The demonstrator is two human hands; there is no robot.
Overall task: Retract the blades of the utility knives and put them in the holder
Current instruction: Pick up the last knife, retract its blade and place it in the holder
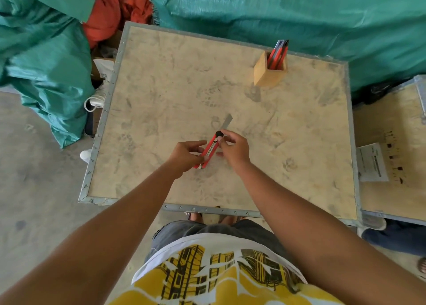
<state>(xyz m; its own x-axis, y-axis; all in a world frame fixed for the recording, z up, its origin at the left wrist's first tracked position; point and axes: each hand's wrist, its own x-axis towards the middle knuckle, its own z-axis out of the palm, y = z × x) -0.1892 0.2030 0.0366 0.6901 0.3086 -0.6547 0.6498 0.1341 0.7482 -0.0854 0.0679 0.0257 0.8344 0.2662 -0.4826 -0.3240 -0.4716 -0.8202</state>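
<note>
The knife [208, 151] is red with a black tip and grey blade [227, 122]. The holder [265, 73] is tan wood, holding red knives [279, 53]. The bench [175, 92] is beige, smudged grey. Tarps [276, 12] are teal; the shirt [219, 274] yellow, black-patterned.

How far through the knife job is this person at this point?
Done: at least two red knives already stand in the wooden holder. In hand: one knife, blade still extended, held by the left hand with the right hand at its slider end. Left: retract that blade and put it in the holder. No other loose knives show on the table.
</note>
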